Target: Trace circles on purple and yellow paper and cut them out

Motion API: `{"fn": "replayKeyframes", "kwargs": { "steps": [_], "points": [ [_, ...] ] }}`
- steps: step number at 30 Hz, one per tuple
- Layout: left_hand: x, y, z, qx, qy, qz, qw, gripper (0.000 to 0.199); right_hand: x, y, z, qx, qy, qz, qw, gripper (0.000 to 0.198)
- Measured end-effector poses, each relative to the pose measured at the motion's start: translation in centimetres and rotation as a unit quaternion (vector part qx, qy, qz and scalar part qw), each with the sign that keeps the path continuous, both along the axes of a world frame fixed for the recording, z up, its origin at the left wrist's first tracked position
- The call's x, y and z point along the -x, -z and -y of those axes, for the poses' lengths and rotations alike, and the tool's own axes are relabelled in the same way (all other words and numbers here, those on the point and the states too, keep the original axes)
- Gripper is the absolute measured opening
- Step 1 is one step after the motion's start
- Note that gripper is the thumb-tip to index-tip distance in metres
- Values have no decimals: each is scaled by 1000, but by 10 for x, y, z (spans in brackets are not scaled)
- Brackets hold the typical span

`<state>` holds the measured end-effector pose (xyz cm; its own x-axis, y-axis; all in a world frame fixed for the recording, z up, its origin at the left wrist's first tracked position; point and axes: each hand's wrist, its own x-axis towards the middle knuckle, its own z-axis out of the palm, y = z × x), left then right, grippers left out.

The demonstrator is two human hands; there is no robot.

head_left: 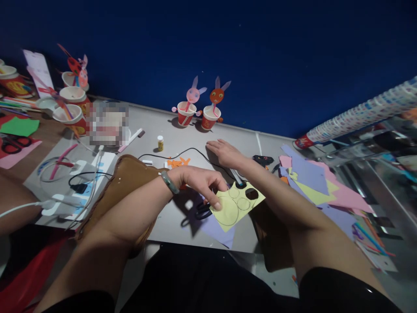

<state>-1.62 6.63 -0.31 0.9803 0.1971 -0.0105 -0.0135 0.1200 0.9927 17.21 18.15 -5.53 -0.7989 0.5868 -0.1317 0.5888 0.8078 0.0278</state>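
My left hand (206, 182), below a bracelet (169, 182), pinches the left edge of a piece of yellow paper (228, 213). Drawn circles of different sizes mark the paper, and a dark round spot like a cut hole shows near its right corner. Black loops like scissor handles (203, 211) stick out under this hand; I cannot tell whether its hidden fingers hold them. Farther forward, my right hand (226, 154) reaches low over the table with its fingers stretched out and nothing seen in them. A black cable (195, 150) runs beside it.
Two paper cups (185, 115) with rabbit faces stand by the blue wall. A small bottle (160, 143) and orange paper scraps (178, 162) lie nearer. Coloured paper sheets (309, 174) and stacked cups (358, 108) are right; power strips (70, 206) and a brown cushion-like thing (130, 182) left.
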Motion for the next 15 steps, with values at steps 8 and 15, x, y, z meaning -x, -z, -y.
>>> {"fn": "replayKeyframes", "kwargs": {
  "steps": [8,15],
  "points": [
    [2,-5,0,10,-14,-3,1000,36,14,10,5,-25,-13,-11,1000,60],
    [1,-4,0,12,-7,-6,1000,36,-44,8,-2,2,75,-10,997,73]
  ]
}}
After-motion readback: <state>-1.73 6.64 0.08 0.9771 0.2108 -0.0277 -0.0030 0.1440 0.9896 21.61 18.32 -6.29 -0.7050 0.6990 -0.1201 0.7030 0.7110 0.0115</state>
